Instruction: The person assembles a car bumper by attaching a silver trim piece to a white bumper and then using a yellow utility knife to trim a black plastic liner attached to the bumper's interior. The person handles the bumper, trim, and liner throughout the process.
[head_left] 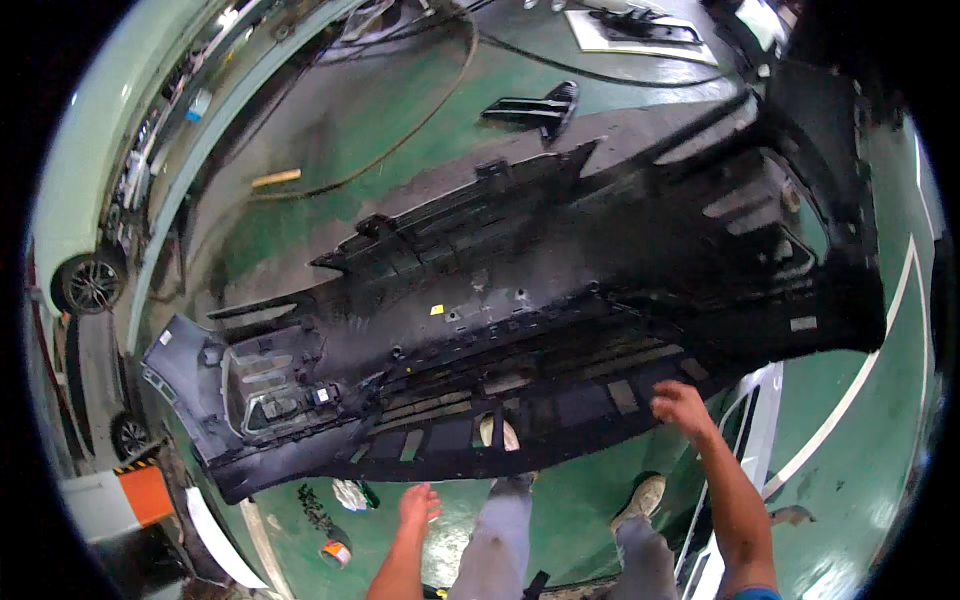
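A large black car bumper cover (560,250) lies across the middle, its hollow inner side with slots and brackets facing up. My right hand (682,408) is over its near edge, right of centre, fingers curled together; whatever may be in them is hidden. My left hand (418,508) hangs just short of the near edge, fingers loosely bent and apart, with nothing visible in them. A small yellow tag (437,310) sticks to the inner face of the bumper cover. One of my shoes (498,433) shows through an opening in the cover.
A black trim piece (540,108) lies on the green floor beyond. Far left stands a pale car body (85,180). A hose (400,140) curves across the floor near a wooden strip (276,178). By my left hand lie dark clips (314,507) and an orange-labelled container (336,552).
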